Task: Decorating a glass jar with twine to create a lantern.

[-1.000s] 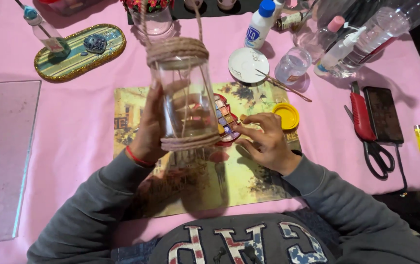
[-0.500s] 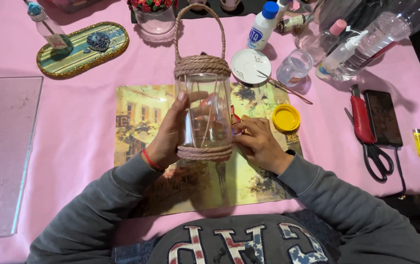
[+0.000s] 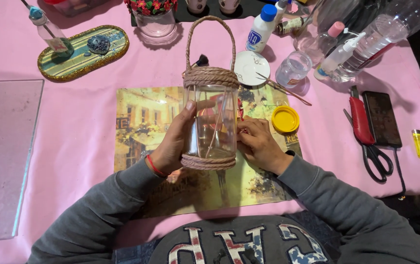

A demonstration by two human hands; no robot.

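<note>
Both arms wear long grey sweatshirt sleeves, soft and loosely creased, the cuffs ending at the wrists. The left hand (image 3: 173,146) is bare, with a thin red band around its wrist at 7 o'clock from the palm. The right hand (image 3: 259,146) is bare too, with no ring or band showing. Across the grey chest at 6 o'clock run large appliqué letters in white, red stripes and blue with white stars.

A pink-clothed surface (image 3: 73,122) carries a painted street print (image 3: 141,127), yellow lid (image 3: 285,119), red scissors (image 3: 366,137) (beside a dark phone (image 3: 382,119)) and a glass pane (image 3: 0,156).
</note>
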